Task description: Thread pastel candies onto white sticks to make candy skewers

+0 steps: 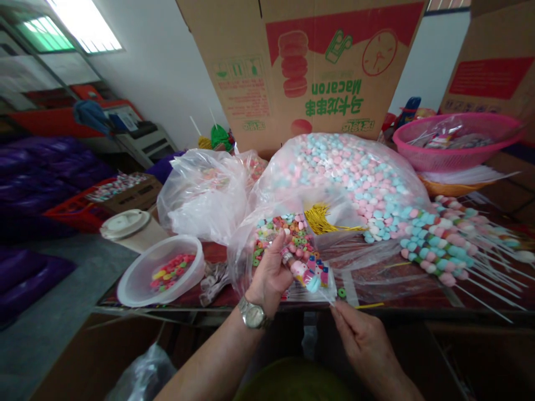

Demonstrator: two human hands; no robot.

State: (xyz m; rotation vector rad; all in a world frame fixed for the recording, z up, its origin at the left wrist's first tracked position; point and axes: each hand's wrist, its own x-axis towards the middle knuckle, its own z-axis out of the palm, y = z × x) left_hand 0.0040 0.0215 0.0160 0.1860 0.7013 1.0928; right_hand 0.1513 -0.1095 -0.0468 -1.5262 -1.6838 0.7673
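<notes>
My left hand, with a metal watch on the wrist, is closed around the upper end of a wrapped candy skewer. The skewer slants down to the right and shows pink, white and blue pieces under clear wrap. At its lower end, the fingers of my right hand pinch the stick and the wrap. Just behind my left hand lie colourful ring candies in an open plastic bag. Gold twist ties sit in a clear bag beyond the skewer. A green ring rests near my right fingertips.
A big bag of pastel candies fills the back. Finished skewers are piled at right, below a pink basket. At left are a white bowl with rings and a lidded cup. A large cardboard box stands behind.
</notes>
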